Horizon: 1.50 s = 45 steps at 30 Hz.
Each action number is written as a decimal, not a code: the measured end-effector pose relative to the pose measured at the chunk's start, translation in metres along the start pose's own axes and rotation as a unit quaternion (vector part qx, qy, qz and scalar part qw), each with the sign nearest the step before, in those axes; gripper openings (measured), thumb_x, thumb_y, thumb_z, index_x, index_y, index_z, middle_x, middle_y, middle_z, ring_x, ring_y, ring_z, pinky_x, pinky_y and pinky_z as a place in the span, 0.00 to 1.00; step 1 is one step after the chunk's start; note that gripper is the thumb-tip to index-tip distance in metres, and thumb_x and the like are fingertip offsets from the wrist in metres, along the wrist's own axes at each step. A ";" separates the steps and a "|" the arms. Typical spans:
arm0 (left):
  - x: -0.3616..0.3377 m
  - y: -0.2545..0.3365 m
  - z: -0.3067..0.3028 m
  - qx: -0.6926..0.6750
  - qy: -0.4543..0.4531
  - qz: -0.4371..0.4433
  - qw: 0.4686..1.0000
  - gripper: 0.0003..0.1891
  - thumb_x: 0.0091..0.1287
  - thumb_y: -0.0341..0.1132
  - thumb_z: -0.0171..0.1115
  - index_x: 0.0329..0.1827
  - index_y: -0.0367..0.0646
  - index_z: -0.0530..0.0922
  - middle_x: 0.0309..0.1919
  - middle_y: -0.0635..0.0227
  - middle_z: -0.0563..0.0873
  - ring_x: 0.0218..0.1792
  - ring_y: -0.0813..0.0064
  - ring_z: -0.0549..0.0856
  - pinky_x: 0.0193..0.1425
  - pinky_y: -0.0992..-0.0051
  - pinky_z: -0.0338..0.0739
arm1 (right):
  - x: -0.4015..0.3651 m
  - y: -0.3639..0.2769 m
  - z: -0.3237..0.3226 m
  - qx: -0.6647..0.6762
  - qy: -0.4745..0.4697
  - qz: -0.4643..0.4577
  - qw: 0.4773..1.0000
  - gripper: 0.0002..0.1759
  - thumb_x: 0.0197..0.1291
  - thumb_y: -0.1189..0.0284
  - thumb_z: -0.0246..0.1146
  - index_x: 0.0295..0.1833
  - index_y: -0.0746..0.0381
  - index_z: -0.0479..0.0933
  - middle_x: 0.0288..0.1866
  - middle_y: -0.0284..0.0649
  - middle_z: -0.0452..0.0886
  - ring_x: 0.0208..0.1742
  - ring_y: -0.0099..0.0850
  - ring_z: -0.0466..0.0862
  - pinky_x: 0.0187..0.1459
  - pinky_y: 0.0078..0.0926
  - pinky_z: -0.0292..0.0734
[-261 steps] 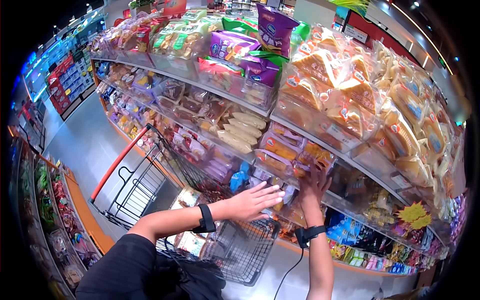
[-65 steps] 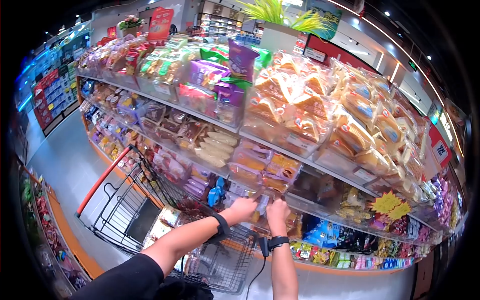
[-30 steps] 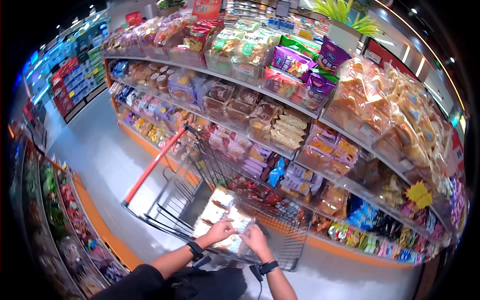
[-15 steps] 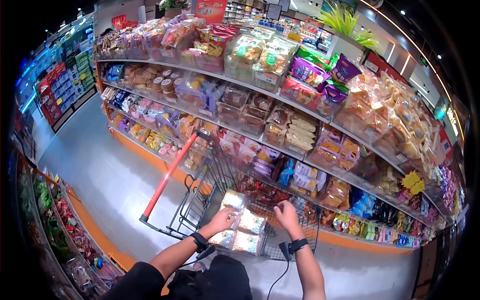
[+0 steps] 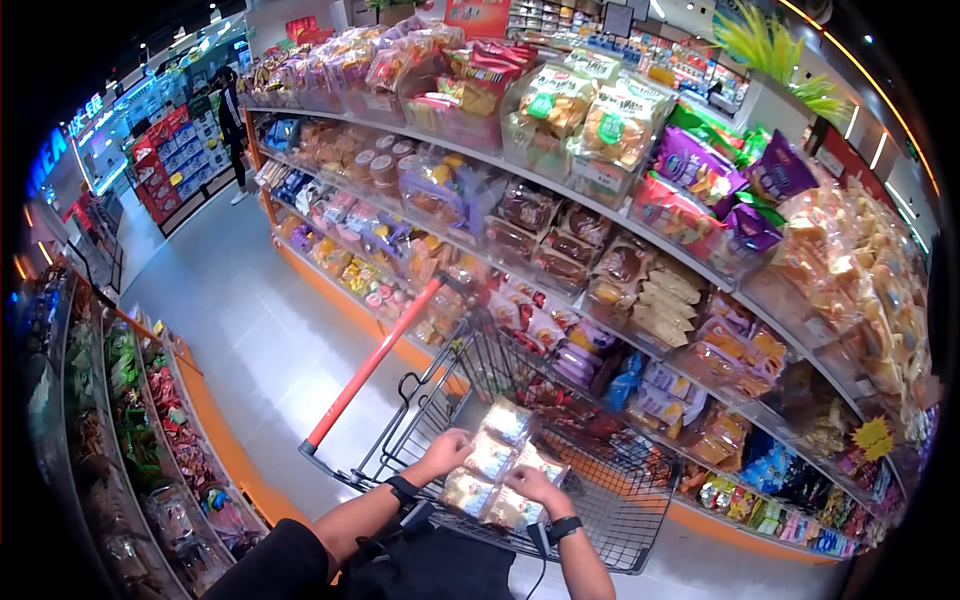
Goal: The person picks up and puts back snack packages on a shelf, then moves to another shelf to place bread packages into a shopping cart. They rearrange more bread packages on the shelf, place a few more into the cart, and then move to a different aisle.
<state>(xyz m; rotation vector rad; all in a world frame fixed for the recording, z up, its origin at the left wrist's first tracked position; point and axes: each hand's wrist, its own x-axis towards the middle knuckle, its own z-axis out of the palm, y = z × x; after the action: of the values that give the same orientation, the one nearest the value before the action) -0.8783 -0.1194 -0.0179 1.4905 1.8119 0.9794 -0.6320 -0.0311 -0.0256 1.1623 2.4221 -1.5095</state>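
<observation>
Several clear-wrapped food packs (image 5: 493, 456) lie side by side in a black wire shopping cart (image 5: 610, 500). At their left edge is my left hand (image 5: 445, 454), its fingers loosely bent and nothing plainly held. My right hand (image 5: 533, 485) reaches over the packs on the right, fingers bent down and seeming to touch the wrapping. Glare hides the print on the packs. Both wrists wear black bands with a small device.
The cart's red handle (image 5: 375, 362) points away at the upper left. Ahead runs a tiered shelf of bagged snacks (image 5: 560, 245). Another snack shelf (image 5: 150, 410) borders the aisle floor (image 5: 235, 300) on the left. A person in dark clothes (image 5: 231, 125) stands far off.
My right hand has moved left and down onto the packs. My left hand has shifted from over them to their left edge. The view has turned left, and a distant person now shows.
</observation>
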 end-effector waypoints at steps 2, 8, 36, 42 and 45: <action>-0.007 -0.004 0.003 0.008 -0.004 0.006 1.000 0.17 0.65 0.43 0.64 0.30 0.36 0.82 0.48 0.50 0.85 0.49 0.52 0.84 0.54 0.62 0.78 | 0.010 0.005 0.033 0.032 -0.063 -0.029 0.997 0.20 0.64 0.57 0.64 0.49 0.64 0.84 0.41 0.47 0.87 0.45 0.37 0.86 0.49 0.34 0.79; 0.004 0.003 -0.008 -0.035 0.004 -0.018 0.999 0.16 0.66 0.43 0.65 0.33 0.35 0.82 0.47 0.49 0.86 0.49 0.52 0.84 0.52 0.63 0.79 | 0.017 -0.018 0.054 0.119 0.012 0.024 0.993 0.20 0.64 0.59 0.64 0.49 0.66 0.84 0.38 0.45 0.87 0.42 0.33 0.86 0.46 0.33 0.79; -0.047 -0.041 -0.217 0.335 -0.019 0.156 0.929 0.22 0.61 0.44 0.67 0.55 0.42 0.78 0.70 0.57 0.72 0.78 0.53 0.57 0.75 0.34 0.44 | 0.025 -0.251 0.182 0.104 0.342 -0.101 0.929 0.20 0.65 0.67 0.61 0.58 0.67 0.75 0.58 0.52 0.76 0.62 0.50 0.75 0.64 0.41 0.70; -0.038 -0.060 -0.215 0.360 0.044 0.116 0.925 0.20 0.64 0.40 0.64 0.56 0.41 0.77 0.66 0.56 0.75 0.77 0.56 0.60 0.76 0.35 0.44 | -0.103 -0.159 0.203 0.140 0.461 -0.018 0.876 0.19 0.65 0.66 0.63 0.57 0.66 0.76 0.58 0.50 0.77 0.61 0.46 0.77 0.62 0.36 0.73; -0.045 -0.072 -0.199 0.317 0.139 0.103 0.932 0.24 0.67 0.39 0.61 0.65 0.43 0.72 0.72 0.58 0.69 0.78 0.56 0.59 0.76 0.34 0.40 | -0.199 -0.093 0.213 0.179 0.521 0.046 0.833 0.18 0.64 0.67 0.64 0.57 0.63 0.78 0.57 0.49 0.80 0.59 0.41 0.80 0.57 0.35 0.78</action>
<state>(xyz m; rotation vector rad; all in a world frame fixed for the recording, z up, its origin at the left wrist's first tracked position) -1.0710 -0.2049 0.0325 2.0410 2.3615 0.7557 -0.6160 -0.3337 0.0167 2.7251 2.5234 -1.5630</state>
